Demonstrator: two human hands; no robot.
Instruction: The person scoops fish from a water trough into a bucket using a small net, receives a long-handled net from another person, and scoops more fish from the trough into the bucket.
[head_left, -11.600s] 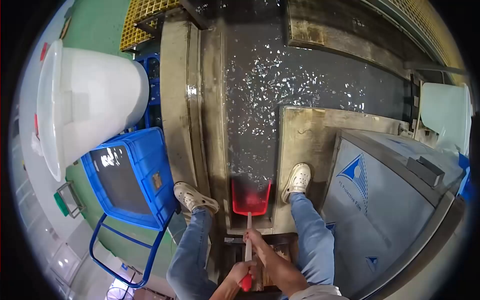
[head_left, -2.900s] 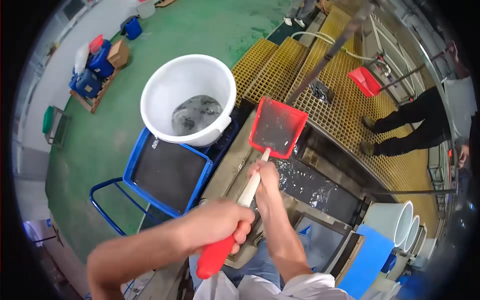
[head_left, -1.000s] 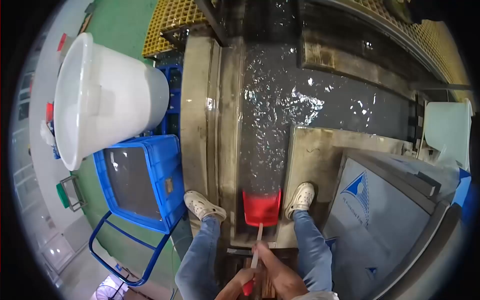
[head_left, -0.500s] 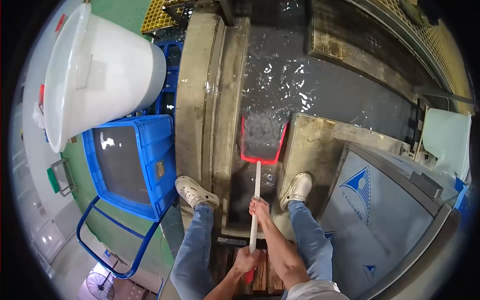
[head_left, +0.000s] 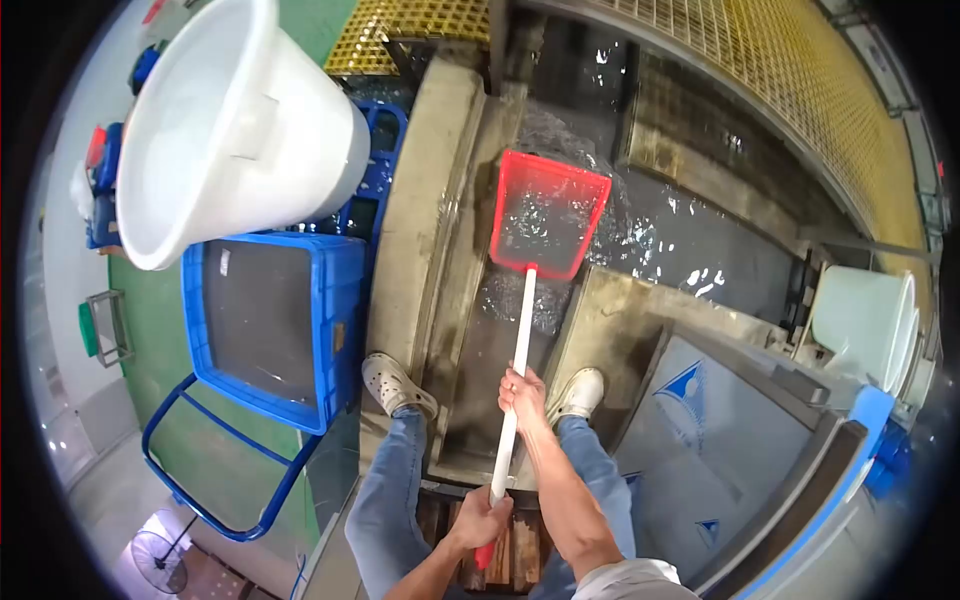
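Observation:
Both hands grip the white handle of a red-framed scoop net (head_left: 529,310). My left hand (head_left: 480,522) is closed round the handle's lower end, just above its red tip. Further up, my right hand (head_left: 523,393) wraps the shaft. The net's four-sided red rim shows whole, with fine mesh inside it and small glints in the mesh. It is at or just above the dark water (head_left: 690,240) of the channel; ripples surround its far end. Whether the mesh holds anything I cannot make out.
Concrete ledges (head_left: 425,230) border the channel, with one light clog on each side. At left stand a large white tub (head_left: 290,140), a blue crate (head_left: 340,310) of grey water and a blue trolley handle (head_left: 270,512). A film-covered metal panel (head_left: 700,430) stands at right, yellow grating (head_left: 800,90) beyond.
The net has moved forward and come up, so its far red rim, under water before, now shows. Both hands keep their grip. The head view has shifted.

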